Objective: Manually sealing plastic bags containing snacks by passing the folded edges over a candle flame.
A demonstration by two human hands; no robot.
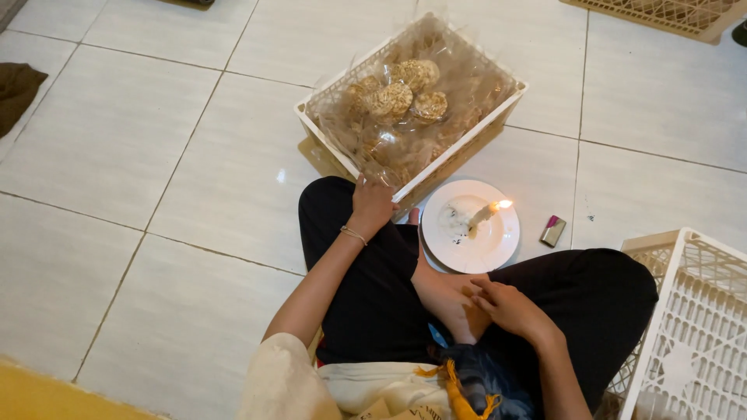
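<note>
I sit cross-legged on a tiled floor. My left hand reaches forward and touches the near rim of a cream plastic crate lined with clear plastic, fingers curled on its edge. Inside lie several round, golden puffed-rice cakes. My right hand rests on my bare foot in my lap, fingers loosely bent, holding nothing that I can see. Just in front of my knees stands a white plate with a short lit candle on it.
A small lighter lies on the floor right of the plate. A white lattice crate stands at my right side. Another crate sits at the far top right, and a dark cloth at the far left.
</note>
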